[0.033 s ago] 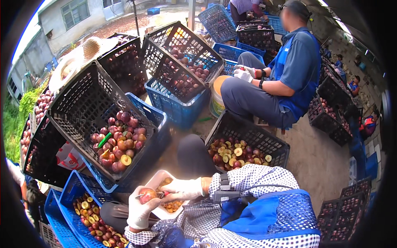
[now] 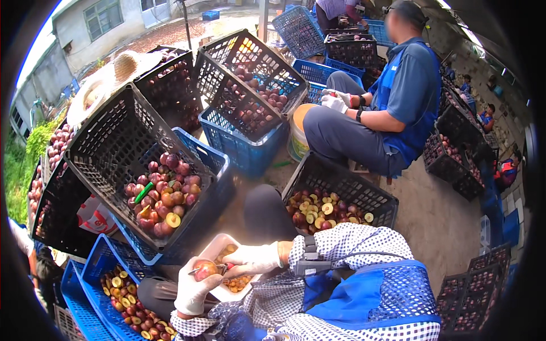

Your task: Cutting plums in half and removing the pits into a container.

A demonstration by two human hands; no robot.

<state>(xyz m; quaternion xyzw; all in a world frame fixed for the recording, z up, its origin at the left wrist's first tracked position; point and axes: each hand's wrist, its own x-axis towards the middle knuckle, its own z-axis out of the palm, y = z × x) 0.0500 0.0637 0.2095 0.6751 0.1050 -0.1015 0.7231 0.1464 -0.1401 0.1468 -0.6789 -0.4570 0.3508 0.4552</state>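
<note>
My left hand [image 2: 190,291], in a white glove, is closed around a reddish plum [image 2: 203,269]. Also gloved, my right hand [image 2: 254,260] grips a small knife [image 2: 230,265] with a red handle; its thin blade lies against the plum. Just under both hands is a white tub [image 2: 215,243] containing brown plum pits [image 2: 239,283]. Whole plums [image 2: 166,196] and a cut one lie in a tilted black crate [image 2: 116,136] ahead to the left, with a green stick-like object [image 2: 144,192] on top.
Cut plums [image 2: 321,211] fill part of a black crate [image 2: 369,190] ahead right; more lie in a blue crate [image 2: 96,253] at lower left. Beyond, a seated co-worker [image 2: 398,108] in gloves sits beside a bucket [image 2: 298,133]. A straw hat [image 2: 125,65] rests on stacked crates.
</note>
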